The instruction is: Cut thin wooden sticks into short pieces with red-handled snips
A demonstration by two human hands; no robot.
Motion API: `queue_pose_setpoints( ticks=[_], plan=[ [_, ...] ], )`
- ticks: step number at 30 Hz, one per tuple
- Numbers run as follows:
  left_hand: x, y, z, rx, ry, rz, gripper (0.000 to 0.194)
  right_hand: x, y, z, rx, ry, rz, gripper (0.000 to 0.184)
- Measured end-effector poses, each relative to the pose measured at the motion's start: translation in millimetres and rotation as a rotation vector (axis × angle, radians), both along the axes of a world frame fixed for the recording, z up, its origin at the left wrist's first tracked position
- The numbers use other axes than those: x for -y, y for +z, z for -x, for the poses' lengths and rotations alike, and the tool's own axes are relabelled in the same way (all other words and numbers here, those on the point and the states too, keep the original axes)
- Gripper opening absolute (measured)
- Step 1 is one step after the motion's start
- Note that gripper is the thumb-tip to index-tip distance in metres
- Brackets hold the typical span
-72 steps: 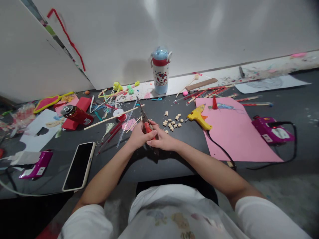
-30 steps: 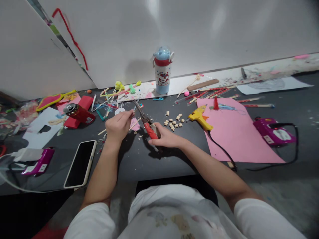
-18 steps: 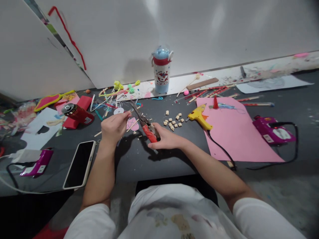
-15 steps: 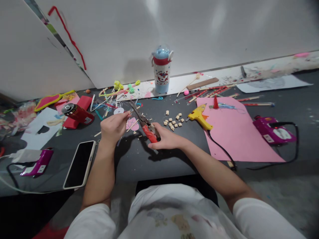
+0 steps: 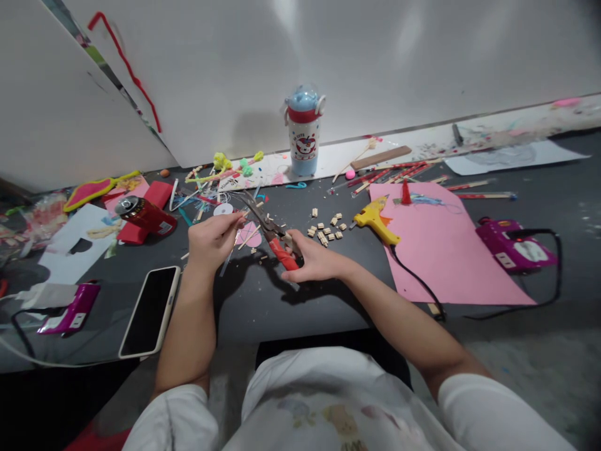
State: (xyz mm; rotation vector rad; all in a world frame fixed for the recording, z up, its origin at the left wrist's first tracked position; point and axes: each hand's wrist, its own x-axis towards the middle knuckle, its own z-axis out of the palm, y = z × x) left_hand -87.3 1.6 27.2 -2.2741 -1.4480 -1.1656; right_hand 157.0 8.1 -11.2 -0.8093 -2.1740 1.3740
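My left hand is closed in a pinch, thumb and forefinger together. What it pinches is too small and blurred to make out. Wrapped round the red handles of a pair of pliers is my right hand. The long metal jaws point up and left, just right of my left fingertips. Under the pliers lies a pink paper piece with crossing lines. Several small bundles of cut wooden sticks sit to the right of the pliers.
A yellow glue gun rests partly on pink paper, its cord trailing forward. A bottle stands at the back. Left are a tilted red can, a phone and a purple power strip. Another purple power strip is right.
Both hands keep nearly the same pose. My left hand and the pliers' tips have shifted very slightly left.
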Motion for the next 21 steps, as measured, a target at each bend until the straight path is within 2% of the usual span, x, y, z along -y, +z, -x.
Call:
queue_pose_setpoints(
  ticks=[5, 13, 17, 21],
  plan=[
    [-0.5, 2.7, 3.0, 0.049, -0.068, 0.068, 0.017, -1.7, -3.0, 0.6, 0.001, 0.01, -0.005, 0.062],
    [1.6, 11.3, 2.4, 0.269, 0.052, 0.394, 0.019, -1.8, -5.8, 2.6, 0.005, 0.028, 0.011, 0.064],
    [2.7, 16.3, 2.1, 0.399, 0.051, 0.559, 0.023, -1.2, -4.0, 2.3, 0.019, 0.029, 0.001, 0.064],
    [2.8, 18.1, 2.1, 0.451, 0.032, 0.629, 0.024, -1.6, -2.8, 2.8, 0.027, 0.031, 0.001, 0.062]
  ],
)
